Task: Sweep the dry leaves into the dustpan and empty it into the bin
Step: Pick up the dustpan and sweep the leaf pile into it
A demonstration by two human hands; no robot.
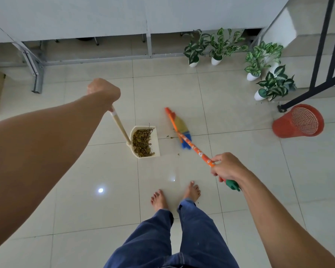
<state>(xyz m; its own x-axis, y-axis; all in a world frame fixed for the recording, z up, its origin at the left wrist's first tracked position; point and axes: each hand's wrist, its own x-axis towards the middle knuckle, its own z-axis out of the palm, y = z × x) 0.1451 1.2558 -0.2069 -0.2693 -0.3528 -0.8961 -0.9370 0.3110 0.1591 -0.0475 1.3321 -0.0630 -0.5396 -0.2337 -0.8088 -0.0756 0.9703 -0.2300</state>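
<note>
A cream dustpan [156,144] stands on the tiled floor ahead of my feet, filled with a heap of dry brown leaves [142,141]. My left hand [103,91] grips the top of its long wooden handle [120,125]. My right hand [227,167] grips the orange patterned handle of a broom [182,130]. The broom's straw head, with blue binding, lies on the floor just right of the dustpan. A few leaf bits [170,136] are scattered between the dustpan and the broom head.
A red mesh bin [296,122] stands at the right, near a black metal railing [321,55]. Several potted plants [220,47] in white pots line the far right. A grey metal frame [37,74] runs along the back. My bare feet [174,196] stand behind the dustpan.
</note>
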